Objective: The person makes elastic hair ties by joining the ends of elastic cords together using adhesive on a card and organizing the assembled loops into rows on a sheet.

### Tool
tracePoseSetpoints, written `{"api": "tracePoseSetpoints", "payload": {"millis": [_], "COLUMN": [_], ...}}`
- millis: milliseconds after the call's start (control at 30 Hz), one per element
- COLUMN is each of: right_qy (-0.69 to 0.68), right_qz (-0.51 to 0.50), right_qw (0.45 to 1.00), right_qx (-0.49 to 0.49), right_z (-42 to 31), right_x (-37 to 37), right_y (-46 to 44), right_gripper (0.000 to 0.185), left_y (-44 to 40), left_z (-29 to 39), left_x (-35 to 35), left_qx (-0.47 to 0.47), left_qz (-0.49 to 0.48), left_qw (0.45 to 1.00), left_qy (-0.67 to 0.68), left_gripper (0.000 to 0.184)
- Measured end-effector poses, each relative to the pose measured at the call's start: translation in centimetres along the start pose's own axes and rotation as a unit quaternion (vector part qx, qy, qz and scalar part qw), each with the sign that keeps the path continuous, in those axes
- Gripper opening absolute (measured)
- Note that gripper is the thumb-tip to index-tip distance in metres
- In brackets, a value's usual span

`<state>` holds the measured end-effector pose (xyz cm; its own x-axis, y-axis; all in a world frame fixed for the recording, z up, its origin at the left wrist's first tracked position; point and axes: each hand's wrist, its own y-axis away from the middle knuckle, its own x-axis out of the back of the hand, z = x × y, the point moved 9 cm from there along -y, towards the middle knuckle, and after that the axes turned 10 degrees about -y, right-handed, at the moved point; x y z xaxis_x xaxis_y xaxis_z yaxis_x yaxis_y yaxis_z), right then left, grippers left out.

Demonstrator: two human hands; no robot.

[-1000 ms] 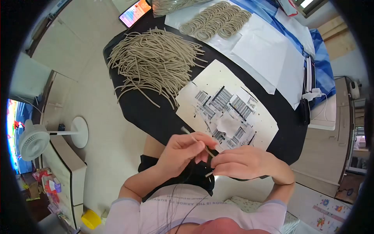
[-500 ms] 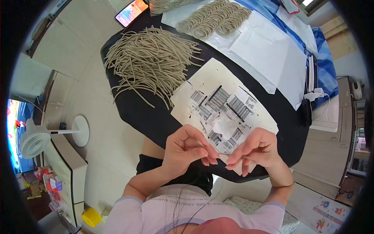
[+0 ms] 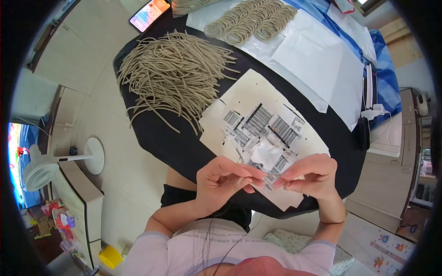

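Observation:
My left hand and my right hand meet over the near part of a pale board covered with barcode labels. Both are closed in a pinch, fingertips almost touching. Between them shows a short bit of thin beige cord; the fingers hide most of it. A small white crumpled piece lies on the labels just beyond my fingers. Farther left, a big heap of loose beige cords spreads over the black tabletop.
Rows of beige cord rings lie on white plastic sheets at the far side. A lit phone rests at the far left corner. A white charger and cable are at the right edge. A white fan stands left.
Both hands have moved slightly up over the board, and their fingertips have come closer together. Less of the cord between them shows now. My right fingers have curled into a tighter pinch.

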<state>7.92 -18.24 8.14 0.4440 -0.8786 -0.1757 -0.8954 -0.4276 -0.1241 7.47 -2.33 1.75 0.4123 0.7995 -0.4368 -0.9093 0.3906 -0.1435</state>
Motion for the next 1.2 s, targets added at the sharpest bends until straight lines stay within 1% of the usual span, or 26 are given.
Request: {"api": "tracePoseSetpoints", "payload": {"millis": [100,200,233,300,400,500,533,600,633,700,733,800,833,900,933,1033,1100,1200], "right_qy": [0.025,0.051,0.057,0.094,0.148,0.171,0.174,0.095,0.055,0.032,0.021,0.041,0.051,0.142,0.188,0.281,0.331,0.405], "right_qz": [0.062,0.111,0.124,0.102,0.067,0.047,0.043,0.105,0.136,0.143,0.146,0.131,0.124,0.089,0.072,0.057,0.069,0.074], "right_qw": [0.997,0.990,0.987,0.988,0.986,0.984,0.984,0.988,0.986,0.982,0.980,0.983,0.984,0.984,0.979,0.958,0.941,0.911], "right_qx": [-0.031,-0.073,-0.090,-0.064,-0.024,0.000,0.004,-0.053,-0.081,-0.116,-0.133,-0.123,-0.119,-0.064,-0.038,-0.028,-0.028,-0.013], "right_z": [0.8,1.2,1.4,1.0,0.3,-0.1,-0.2,0.8,1.3,2.0,2.3,2.2,2.2,1.6,1.2,0.7,0.9,0.9], "right_x": [0.9,1.6,1.8,1.5,1.0,0.8,0.7,1.1,1.3,1.5,1.5,1.5,1.5,1.5,1.5,1.1,1.1,0.7], "right_y": [0.1,0.3,0.3,0.2,0.2,0.5,0.6,1.0,1.3,1.5,1.5,1.2,1.0,0.5,0.4,-0.1,0.0,-0.2], "right_gripper": [0.019,0.019,0.019,0.020,0.019,0.019,0.019,0.020,0.021,0.021,0.021,0.020,0.020,0.020,0.020,0.020,0.018,0.015], "left_y": [0.1,0.0,0.0,-0.1,0.1,0.6,0.7,0.9,1.0,0.9,0.7,0.3,0.3,0.3,0.2,-0.2,-0.4,-0.7], "left_z": [-0.3,0.4,0.8,1.7,1.9,1.0,0.8,0.4,0.2,0.0,0.2,0.7,0.7,0.5,0.5,0.5,1.1,1.0], "left_x": [0.0,-0.1,-0.1,-0.2,-0.4,0.2,0.3,0.6,0.7,0.9,0.6,0.1,0.2,0.1,0.0,-0.3,-0.6,-0.8], "left_qx": [0.007,-0.007,-0.012,-0.021,-0.056,-0.054,-0.056,-0.061,-0.053,-0.040,-0.056,-0.086,-0.083,-0.073,-0.076,-0.090,-0.095,-0.126], "left_qz": [-0.012,-0.040,-0.033,-0.020,-0.042,0.020,0.018,0.014,0.015,0.015,0.000,-0.028,-0.009,0.025,0.026,0.027,0.029,0.024], "left_qw": [1.000,0.999,0.998,0.994,0.981,0.994,0.994,0.992,0.993,0.995,0.993,0.985,0.983,0.979,0.973,0.953,0.935,0.924], "left_qy": [0.028,-0.031,-0.056,-0.104,-0.178,-0.093,-0.097,-0.106,-0.100,-0.087,-0.107,-0.145,-0.162,-0.189,-0.215,-0.288,-0.342,-0.360], "left_gripper": [0.010,0.010,0.010,0.010,0.014,0.016,0.018,0.025,0.024,0.022,0.022,0.022,0.020,0.017,0.018,0.019,0.019,0.019]}}
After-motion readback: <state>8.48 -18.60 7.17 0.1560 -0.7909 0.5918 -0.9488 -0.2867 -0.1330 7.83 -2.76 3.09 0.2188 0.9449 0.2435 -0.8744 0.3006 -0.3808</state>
